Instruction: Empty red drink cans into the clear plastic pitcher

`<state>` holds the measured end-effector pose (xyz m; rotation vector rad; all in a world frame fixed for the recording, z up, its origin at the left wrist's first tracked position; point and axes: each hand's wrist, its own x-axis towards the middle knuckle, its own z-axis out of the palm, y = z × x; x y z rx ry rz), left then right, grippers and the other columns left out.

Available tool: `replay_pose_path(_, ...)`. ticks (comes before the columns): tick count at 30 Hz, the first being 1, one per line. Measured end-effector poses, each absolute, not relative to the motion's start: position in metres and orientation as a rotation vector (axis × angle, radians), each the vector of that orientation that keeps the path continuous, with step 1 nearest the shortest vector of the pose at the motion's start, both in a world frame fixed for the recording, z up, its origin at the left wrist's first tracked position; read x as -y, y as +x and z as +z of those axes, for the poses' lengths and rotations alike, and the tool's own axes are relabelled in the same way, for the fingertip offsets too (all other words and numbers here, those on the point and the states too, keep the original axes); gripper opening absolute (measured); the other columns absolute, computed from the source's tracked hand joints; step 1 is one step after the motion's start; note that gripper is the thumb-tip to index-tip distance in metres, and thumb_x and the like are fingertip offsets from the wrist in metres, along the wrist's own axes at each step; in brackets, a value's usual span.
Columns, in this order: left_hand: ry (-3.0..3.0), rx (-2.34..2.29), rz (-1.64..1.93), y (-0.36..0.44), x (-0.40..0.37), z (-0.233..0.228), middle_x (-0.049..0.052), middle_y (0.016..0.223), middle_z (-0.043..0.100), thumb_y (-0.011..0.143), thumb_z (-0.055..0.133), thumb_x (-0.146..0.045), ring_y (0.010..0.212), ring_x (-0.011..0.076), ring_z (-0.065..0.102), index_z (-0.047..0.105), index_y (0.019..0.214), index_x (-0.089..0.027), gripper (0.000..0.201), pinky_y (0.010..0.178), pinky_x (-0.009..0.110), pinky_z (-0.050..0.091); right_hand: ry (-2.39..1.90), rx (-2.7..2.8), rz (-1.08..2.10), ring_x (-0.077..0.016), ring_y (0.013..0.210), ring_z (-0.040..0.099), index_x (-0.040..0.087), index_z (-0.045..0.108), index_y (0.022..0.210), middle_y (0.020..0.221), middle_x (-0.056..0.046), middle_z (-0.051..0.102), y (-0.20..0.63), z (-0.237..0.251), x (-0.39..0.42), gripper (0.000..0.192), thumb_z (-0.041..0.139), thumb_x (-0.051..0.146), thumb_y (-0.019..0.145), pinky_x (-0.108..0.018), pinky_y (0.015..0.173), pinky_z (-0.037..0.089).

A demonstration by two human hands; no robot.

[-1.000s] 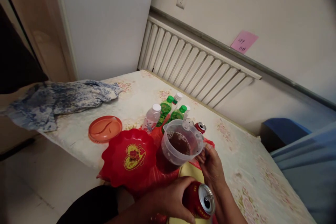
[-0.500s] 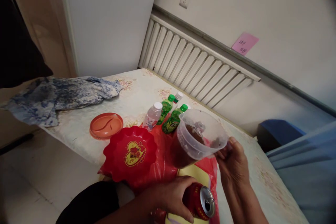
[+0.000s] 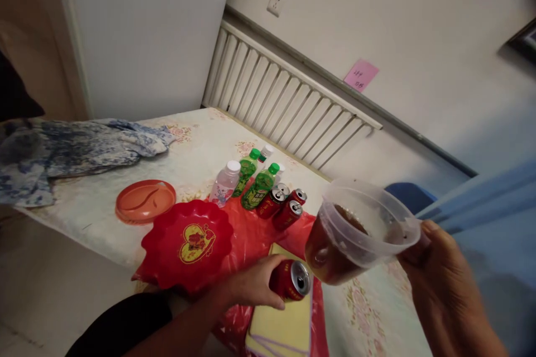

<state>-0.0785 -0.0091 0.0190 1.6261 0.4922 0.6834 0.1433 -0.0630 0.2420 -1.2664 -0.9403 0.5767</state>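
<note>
A red drink can (image 3: 288, 281) with its top opened is gripped in my left hand (image 3: 257, 284), above a folded yellow cloth (image 3: 282, 326) on red plastic sheeting. My right hand (image 3: 435, 268) is closed around the handle of a clear plastic measuring jug (image 3: 364, 234). Brown liquid fills the jug's lower part, and the jug is tilted, held up to the right of the can. Behind my left hand stand several more red cans (image 3: 288, 215), grouped beside green-capped bottles (image 3: 258, 187).
A scalloped red tray (image 3: 167, 245) with a heart print lies left of the cans. Beyond it are an orange divided dish (image 3: 144, 201) and a white-capped bottle (image 3: 226, 183). Patterned blue-white fabric (image 3: 96, 148) covers the far left. A radiator (image 3: 285, 95) lines the wall.
My right hand has carried the jug to the right, uncovering the cans behind it. The left hand still holds its can, which now appears further left. The view has turned slightly right.
</note>
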Motion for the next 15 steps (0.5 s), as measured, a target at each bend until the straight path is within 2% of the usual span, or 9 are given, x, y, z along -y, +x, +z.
replay_pose_path(5,1.591,-0.554,0.799,-0.076,-0.003,0.016,0.008,0.136,0.057,0.055,0.08,-0.014,0.125,0.0291,0.052,0.049,0.134,-0.021,0.085,0.108,0.04,0.04,-1.399,0.841,0.61,-0.009,0.047,0.023,0.022,0.037,0.055,0.052,0.007,0.028,0.162,0.243,0.094,0.034,0.059,0.031,0.079,-0.023,0.04,0.025)
replay_pose_path(15,1.506,-0.553,0.88,-0.072,-0.012,0.018,0.007,0.132,0.06,0.057,0.075,-0.012,0.12,0.0286,0.057,0.05,0.131,-0.02,0.079,0.103,0.038,0.045,-1.592,1.018,0.687,-0.0101,0.051,0.018,0.023,0.035,0.054,0.054,0.007,0.023,0.2,0.211,0.131,0.049,0.063,0.055,0.079,-0.027,0.046,0.019)
